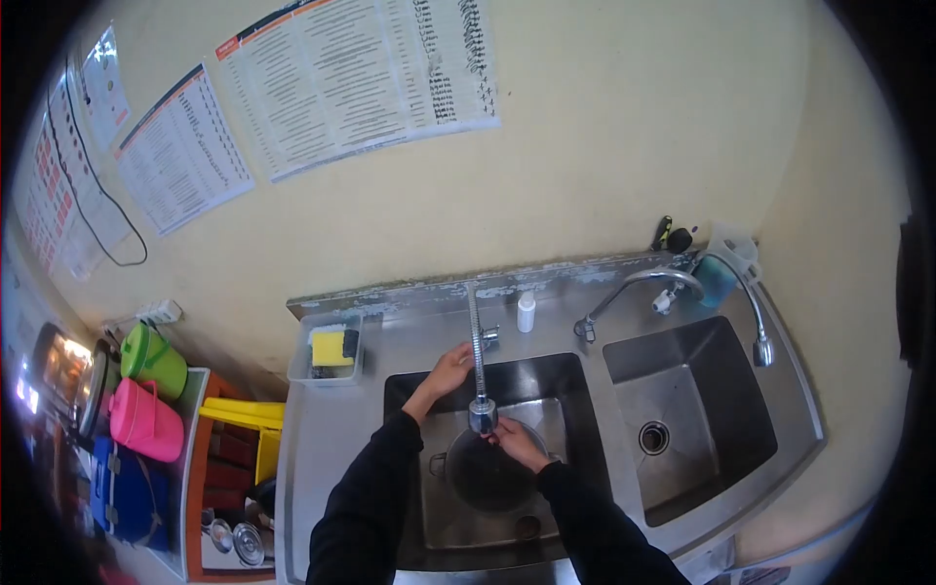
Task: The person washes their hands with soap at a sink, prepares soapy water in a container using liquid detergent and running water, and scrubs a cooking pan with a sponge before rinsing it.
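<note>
Over the left sink basin [575, 390], a flexible metal faucet hose [475, 331] hangs down to a spray head [483, 416]. My right hand [520, 443] has its fingers at the lower side of that spray head. Beside the hose, to its left, is my left hand [451, 370], its fingertips near the hose and partly hidden by it. Below both hands a dark round pot [495, 478] with side handles sits in the basin.
A plastic tub [300, 366] with a yellow sponge [333, 348] stands left of the basin. Behind it are a white bottle [526, 312] and a tap knob [489, 334]. At right are a second basin [692, 409], a curved faucet [643, 278] and another spray head [763, 351].
</note>
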`<state>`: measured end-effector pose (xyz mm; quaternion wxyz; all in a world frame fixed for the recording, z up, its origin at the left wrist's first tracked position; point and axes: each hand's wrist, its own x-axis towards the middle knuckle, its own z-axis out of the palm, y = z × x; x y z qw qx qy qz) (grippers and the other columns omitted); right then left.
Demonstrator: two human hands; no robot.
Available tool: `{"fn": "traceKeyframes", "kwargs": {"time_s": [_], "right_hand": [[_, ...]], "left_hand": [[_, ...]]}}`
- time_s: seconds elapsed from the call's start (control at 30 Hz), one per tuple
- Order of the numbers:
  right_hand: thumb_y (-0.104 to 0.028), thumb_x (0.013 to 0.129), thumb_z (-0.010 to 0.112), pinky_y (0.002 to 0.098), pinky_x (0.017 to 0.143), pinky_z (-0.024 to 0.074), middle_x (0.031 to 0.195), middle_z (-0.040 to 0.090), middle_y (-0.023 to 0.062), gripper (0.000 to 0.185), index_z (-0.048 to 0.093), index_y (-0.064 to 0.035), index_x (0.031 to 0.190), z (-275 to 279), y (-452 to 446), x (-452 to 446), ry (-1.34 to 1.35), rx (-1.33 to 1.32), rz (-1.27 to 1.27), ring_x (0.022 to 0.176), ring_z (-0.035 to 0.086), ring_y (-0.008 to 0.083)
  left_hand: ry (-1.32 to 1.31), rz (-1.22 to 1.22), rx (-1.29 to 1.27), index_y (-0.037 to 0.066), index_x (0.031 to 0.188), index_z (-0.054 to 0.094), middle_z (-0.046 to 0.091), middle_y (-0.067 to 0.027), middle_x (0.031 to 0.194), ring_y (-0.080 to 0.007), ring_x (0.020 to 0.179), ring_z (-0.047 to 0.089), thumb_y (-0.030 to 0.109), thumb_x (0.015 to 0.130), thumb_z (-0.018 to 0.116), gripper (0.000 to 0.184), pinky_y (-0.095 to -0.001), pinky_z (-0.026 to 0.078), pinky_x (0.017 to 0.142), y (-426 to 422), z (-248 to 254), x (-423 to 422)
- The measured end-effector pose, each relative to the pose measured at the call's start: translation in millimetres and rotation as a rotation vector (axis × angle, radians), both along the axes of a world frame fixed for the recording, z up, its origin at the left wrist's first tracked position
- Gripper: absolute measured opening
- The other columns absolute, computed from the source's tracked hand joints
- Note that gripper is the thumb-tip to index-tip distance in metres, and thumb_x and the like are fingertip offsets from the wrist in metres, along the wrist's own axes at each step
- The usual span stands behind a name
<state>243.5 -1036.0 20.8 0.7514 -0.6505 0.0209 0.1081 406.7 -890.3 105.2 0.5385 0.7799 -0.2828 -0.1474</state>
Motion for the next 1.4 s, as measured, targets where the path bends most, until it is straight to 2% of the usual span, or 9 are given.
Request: {"fn": "traceKeyframes", "kwargs": {"time_s": [0.2, 0.47, 0.57, 0.77, 1.0, 1.13, 1.2, 1.3, 1.4], "right_hand": [[-0.022, 0.098, 0.043, 0.0254, 0.075, 0.0457, 0.088, 0.062, 0.0034, 0.026, 0.058, -0.0032, 0.106, -18, -28, -12, -0.030, -0.216, 0.160, 0.081, 0.056, 0.0103], [-0.016, 0.094, 0.047, 0.0257, 0.071, 0.0471, 0.086, 0.061, 0.0031, 0.017, 0.057, -0.0032, 0.101, -33, -6, -15, -0.079, -0.217, 0.098, 0.079, 0.057, 0.0103], [-0.018, 0.093, 0.047, 0.0275, 0.074, 0.0473, 0.082, 0.062, 0.0040, 0.021, 0.059, -0.0044, 0.105, -31, 9, -5, 0.106, -0.242, 0.184, 0.078, 0.060, 0.0150], [-0.023, 0.090, 0.058, 0.0258, 0.072, 0.0500, 0.095, 0.063, 0.0031, 0.027, 0.059, -0.0080, 0.112, 23, 9, -26, 0.483, 0.372, 0.274, 0.084, 0.062, 0.0121], [-0.018, 0.096, 0.049, 0.0222, 0.068, 0.0527, 0.094, 0.063, 0.0038, 0.029, 0.057, -0.0068, 0.121, 55, 6, -43, 0.416, 0.577, 0.188, 0.079, 0.062, 0.0118], [-0.011, 0.093, 0.051, 0.0221, 0.058, 0.0501, 0.074, 0.062, 0.0031, 0.017, 0.064, -0.0012, 0.100, 59, 18, -36, 0.182, -0.062, -0.123, 0.059, 0.057, 0.0107], [-0.012, 0.091, 0.049, 0.0242, 0.054, 0.0450, 0.069, 0.061, 0.0023, 0.019, 0.063, 0.0009, 0.088, 68, 21, -43, 0.043, -0.072, -0.359, 0.056, 0.054, 0.0104], [-0.019, 0.092, 0.047, 0.0233, 0.054, 0.0394, 0.072, 0.061, 0.0015, 0.025, 0.063, -0.0059, 0.079, 28, 11, -53, -0.068, -0.071, -0.678, 0.065, 0.054, 0.0080], [-0.022, 0.094, 0.042, 0.0221, 0.058, 0.0397, 0.083, 0.065, 0.0015, 0.025, 0.063, -0.0094, 0.092, 24, 9, -67, 0.282, 0.022, -0.549, 0.071, 0.057, 0.0082]], "left_hand": [[0.283, 0.060, -0.148, 0.006, 0.133, 0.045, 0.050, -0.0064, 0.131, -0.0180, 0.116, 0.047, 0.037, 0.098, 0.042, 0.047, -0.0289, 0.040, 0.091, -55, 15, 31], [0.243, -0.041, -0.063, 0.006, 0.130, 0.051, 0.051, -0.0076, 0.132, -0.0201, 0.117, 0.047, 0.041, 0.096, 0.042, 0.050, -0.0312, 0.042, 0.086, -49, 11, 45], [0.230, -0.077, -0.032, 0.007, 0.132, 0.050, 0.050, -0.0080, 0.134, -0.0205, 0.118, 0.047, 0.040, 0.095, 0.044, 0.050, -0.0309, 0.041, 0.088, -45, 15, 40], [0.118, 0.013, -0.108, 0.009, 0.137, 0.043, 0.048, -0.0076, 0.135, -0.0180, 0.121, 0.045, 0.043, 0.096, 0.043, 0.054, -0.0322, 0.038, 0.097, -17, 20, -9], [1.113, 0.189, -0.438, 0.003, 0.129, 0.046, 0.052, -0.0110, 0.127, -0.0257, 0.116, 0.050, 0.040, 0.098, 0.034, 0.050, -0.0402, 0.039, 0.098, 62, -80, -138], [1.344, 0.280, -0.585, 0.002, 0.130, 0.043, 0.051, -0.0143, 0.126, -0.0294, 0.115, 0.050, 0.036, 0.098, 0.032, 0.048, -0.0410, 0.040, 0.099, 28, -65, -180], [1.362, 0.249, -0.744, 0.002, 0.131, 0.042, 0.051, -0.0154, 0.124, -0.0290, 0.114, 0.051, 0.031, 0.098, 0.033, 0.045, -0.0393, 0.041, 0.099, 7, -62, -182], [1.255, 0.306, -0.864, 0.000, 0.125, 0.049, 0.060, -0.0133, 0.107, -0.0223, 0.095, 0.060, 0.020, 0.096, 0.041, 0.036, -0.0300, 0.051, 0.083, -20, -58, -177], [1.117, 0.362, -0.784, 0.000, 0.111, 0.060, 0.063, -0.0063, 0.080, -0.0130, 0.065, 0.060, 0.011, 0.092, 0.049, 0.025, -0.0200, 0.049, 0.056, -22, -61, -170]]}}
